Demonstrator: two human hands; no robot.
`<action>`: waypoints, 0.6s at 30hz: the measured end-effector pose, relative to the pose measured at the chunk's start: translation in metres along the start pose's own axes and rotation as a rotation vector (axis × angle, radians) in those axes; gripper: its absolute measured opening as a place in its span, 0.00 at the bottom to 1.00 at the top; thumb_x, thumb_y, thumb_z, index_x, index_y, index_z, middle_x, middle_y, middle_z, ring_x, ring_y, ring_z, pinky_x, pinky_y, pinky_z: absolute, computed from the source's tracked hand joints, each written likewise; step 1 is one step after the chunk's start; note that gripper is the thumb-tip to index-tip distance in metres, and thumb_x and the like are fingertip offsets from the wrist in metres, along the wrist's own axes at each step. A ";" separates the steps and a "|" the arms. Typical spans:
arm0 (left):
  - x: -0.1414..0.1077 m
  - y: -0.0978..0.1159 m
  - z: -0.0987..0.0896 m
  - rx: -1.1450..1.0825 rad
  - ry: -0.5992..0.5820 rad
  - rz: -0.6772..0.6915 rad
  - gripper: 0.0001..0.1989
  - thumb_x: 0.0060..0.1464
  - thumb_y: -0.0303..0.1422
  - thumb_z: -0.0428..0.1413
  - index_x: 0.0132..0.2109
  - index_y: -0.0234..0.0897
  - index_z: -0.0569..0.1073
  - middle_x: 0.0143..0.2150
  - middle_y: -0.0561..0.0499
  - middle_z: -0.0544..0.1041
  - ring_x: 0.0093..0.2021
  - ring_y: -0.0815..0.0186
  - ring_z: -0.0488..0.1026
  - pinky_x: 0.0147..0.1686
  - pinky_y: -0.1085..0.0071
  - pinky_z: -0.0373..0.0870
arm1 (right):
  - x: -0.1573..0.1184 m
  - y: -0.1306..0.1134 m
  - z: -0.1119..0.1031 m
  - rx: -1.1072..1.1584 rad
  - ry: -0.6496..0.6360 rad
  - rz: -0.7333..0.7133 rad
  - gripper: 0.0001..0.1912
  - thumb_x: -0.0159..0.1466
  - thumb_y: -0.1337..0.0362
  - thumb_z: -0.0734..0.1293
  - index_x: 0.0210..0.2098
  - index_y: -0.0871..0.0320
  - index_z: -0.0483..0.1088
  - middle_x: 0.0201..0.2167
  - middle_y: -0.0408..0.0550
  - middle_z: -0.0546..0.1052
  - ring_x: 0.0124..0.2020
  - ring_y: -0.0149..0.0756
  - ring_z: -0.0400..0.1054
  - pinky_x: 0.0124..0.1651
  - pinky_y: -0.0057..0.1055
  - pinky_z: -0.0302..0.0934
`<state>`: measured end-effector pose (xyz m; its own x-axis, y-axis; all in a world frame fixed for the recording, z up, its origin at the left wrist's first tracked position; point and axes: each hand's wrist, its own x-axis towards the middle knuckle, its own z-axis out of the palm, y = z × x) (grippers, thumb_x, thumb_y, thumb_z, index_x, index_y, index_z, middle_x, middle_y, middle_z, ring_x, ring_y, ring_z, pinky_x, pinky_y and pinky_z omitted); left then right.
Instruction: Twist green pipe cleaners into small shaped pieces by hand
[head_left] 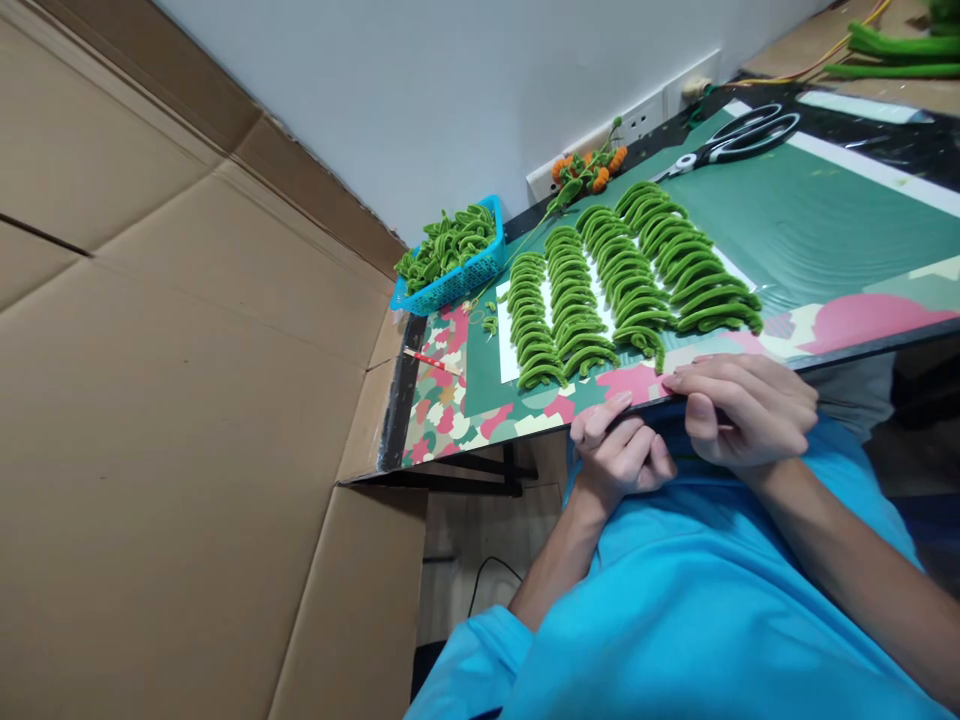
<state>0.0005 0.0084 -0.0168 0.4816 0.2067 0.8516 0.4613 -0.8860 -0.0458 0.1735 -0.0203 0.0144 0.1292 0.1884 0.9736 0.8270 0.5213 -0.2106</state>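
My left hand (622, 450) is at the front edge of the table, its fingers curled in toward the palm. Just to its right, my right hand (750, 405) has bent fingers, with the fingertips at the table edge. What either hand holds, if anything, is hidden. Beyond them, several rows of curved green chenille stem pieces (577, 300) lie on white paper (508, 345). One piece (646, 342) at the front of a row has an end reaching close to my right fingertips.
A blue basket (450, 288) full of green chenille pieces stands at the back left. Orange chenille flowers (600, 172) lie by the wall sockets (643, 118). Scissors (735, 140) rest on the green mat (847, 210). A red-and-white strip (433, 361) lies left; cardboard (187, 400) walls that side.
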 end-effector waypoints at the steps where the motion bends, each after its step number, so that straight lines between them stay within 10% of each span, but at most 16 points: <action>1: 0.000 0.000 0.000 0.003 0.001 0.000 0.06 0.49 0.31 0.62 0.28 0.44 0.73 0.25 0.54 0.79 0.53 0.55 0.80 0.54 0.58 0.64 | 0.000 0.000 0.000 0.000 -0.001 0.000 0.08 0.67 0.71 0.66 0.42 0.56 0.76 0.28 0.44 0.81 0.31 0.37 0.78 0.39 0.33 0.73; 18: -0.010 -0.003 0.004 -0.004 0.002 -0.006 0.07 0.50 0.34 0.64 0.27 0.44 0.74 0.26 0.53 0.80 0.53 0.55 0.80 0.53 0.56 0.66 | 0.000 -0.001 0.000 -0.013 -0.003 0.017 0.07 0.68 0.69 0.66 0.40 0.53 0.76 0.28 0.42 0.82 0.30 0.36 0.79 0.39 0.33 0.75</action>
<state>-0.0024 0.0107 -0.0271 0.4769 0.2112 0.8532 0.4616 -0.8862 -0.0386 0.1729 -0.0205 0.0147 0.1415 0.1994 0.9697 0.8315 0.5075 -0.2257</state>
